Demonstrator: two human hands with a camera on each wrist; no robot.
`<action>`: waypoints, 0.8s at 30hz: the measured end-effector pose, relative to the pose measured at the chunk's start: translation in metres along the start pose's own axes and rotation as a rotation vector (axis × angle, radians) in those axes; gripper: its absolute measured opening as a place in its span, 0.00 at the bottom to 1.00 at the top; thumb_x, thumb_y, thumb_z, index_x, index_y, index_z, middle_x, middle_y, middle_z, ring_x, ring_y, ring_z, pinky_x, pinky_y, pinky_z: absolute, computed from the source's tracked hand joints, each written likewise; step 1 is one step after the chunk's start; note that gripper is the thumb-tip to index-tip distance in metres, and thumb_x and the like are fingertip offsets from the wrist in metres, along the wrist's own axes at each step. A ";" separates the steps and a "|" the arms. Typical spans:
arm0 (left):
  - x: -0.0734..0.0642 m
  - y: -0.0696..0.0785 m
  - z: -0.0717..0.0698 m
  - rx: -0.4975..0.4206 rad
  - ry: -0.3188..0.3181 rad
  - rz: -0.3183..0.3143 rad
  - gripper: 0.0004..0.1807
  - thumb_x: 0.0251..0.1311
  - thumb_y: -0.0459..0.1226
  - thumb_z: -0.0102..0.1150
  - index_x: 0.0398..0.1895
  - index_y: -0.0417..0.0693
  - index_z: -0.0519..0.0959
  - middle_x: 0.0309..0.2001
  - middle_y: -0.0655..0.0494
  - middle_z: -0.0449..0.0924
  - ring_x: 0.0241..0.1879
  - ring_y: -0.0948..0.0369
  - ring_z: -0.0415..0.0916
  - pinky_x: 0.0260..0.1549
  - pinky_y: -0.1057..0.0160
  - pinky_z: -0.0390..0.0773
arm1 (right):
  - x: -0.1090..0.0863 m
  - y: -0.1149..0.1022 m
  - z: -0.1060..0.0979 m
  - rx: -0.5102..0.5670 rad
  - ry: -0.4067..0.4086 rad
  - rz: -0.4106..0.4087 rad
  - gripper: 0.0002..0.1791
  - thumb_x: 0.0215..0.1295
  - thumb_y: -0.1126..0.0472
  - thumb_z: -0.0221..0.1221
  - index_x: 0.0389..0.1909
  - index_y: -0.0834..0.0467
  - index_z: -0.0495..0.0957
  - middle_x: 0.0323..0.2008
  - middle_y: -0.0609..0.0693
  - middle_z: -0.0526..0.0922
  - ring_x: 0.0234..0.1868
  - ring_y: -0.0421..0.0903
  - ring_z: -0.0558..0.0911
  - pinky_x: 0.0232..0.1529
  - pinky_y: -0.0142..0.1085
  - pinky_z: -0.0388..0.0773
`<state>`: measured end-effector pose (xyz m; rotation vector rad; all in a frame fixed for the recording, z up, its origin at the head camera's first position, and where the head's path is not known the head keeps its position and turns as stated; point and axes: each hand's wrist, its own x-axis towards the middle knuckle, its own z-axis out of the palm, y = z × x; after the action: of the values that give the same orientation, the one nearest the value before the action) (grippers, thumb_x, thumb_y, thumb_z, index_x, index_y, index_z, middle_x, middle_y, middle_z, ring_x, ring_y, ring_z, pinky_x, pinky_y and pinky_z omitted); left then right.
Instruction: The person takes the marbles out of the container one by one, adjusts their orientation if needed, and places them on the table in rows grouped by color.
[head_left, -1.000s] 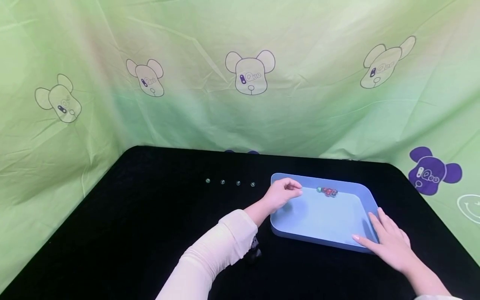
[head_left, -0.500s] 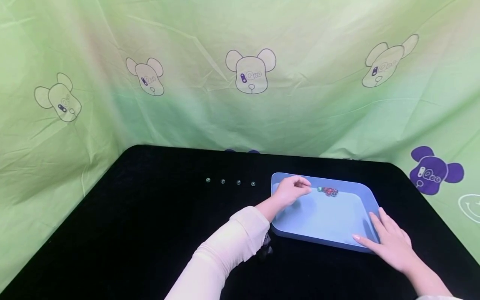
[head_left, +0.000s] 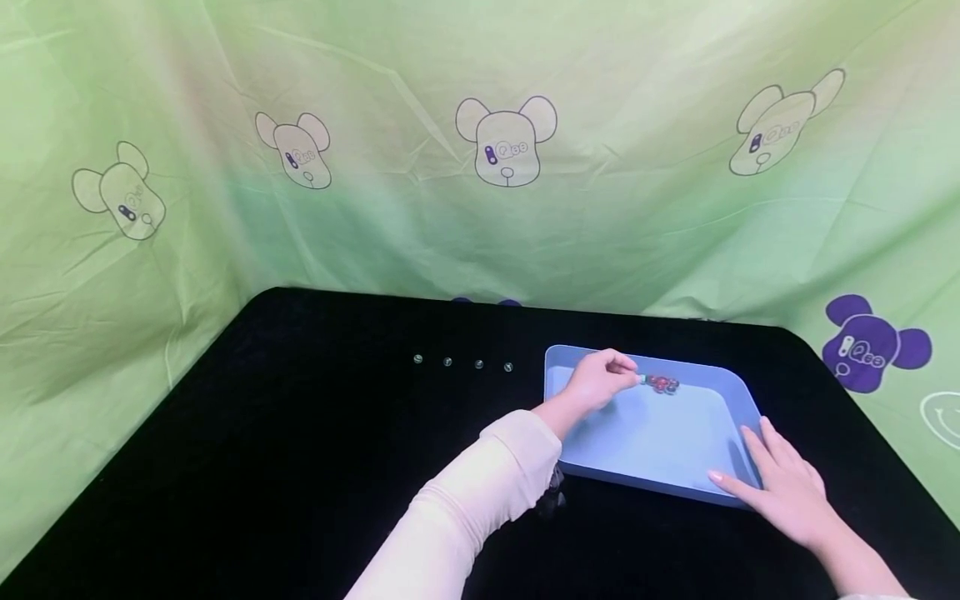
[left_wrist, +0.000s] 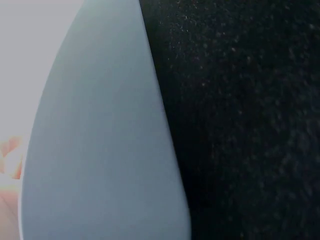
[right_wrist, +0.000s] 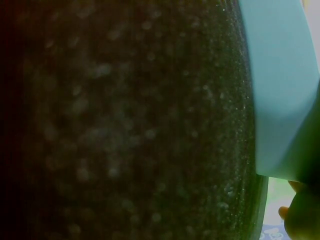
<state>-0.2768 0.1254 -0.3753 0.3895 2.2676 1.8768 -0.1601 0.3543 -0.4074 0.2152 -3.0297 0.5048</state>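
Note:
In the head view my left hand point(head_left: 597, 381) reaches over the left side of a blue tray point(head_left: 585, 471), its fingers bent. The thumb and finger tips are right at a small green marble point(head_left: 643, 379) and partly cover it; I cannot tell whether they pinch it. Beside it several reddish and dark marbles point(head_left: 663, 385) lie clustered near the tray's back wall. My right hand point(head_left: 787, 492) rests on the tray's right front corner, fingers spread along the rim and thumb over the front edge. The left wrist view shows the tray's outer wall point(left_wrist: 105, 130) and part of the fingers.
A row of several small clear-greenish marbles point(head_left: 447, 362) lies spaced out on the black tabletop point(head_left: 262, 450), left of the tray. A green curtain point(head_left: 375, 225) printed with bear heads hangs behind the table and along its sides.
My left hand has moved right across the tray, bringing its fingertips up to the green marble. The right hand stays on the tray corner, and the row of marbles is unchanged.

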 end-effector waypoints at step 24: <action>0.017 -0.003 0.022 0.021 0.131 -0.074 0.05 0.45 0.32 0.62 0.24 0.48 0.75 0.21 0.65 0.72 0.21 0.70 0.67 0.20 0.73 0.67 | -0.001 0.002 0.004 0.004 0.019 -0.008 0.46 0.55 0.44 0.52 0.60 0.74 0.46 0.62 0.69 0.34 0.60 0.67 0.36 0.45 0.65 0.40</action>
<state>-0.2871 0.1505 -0.3822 0.1880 2.3513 1.8952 -0.1598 0.3554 -0.4115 0.2209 -3.0082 0.5096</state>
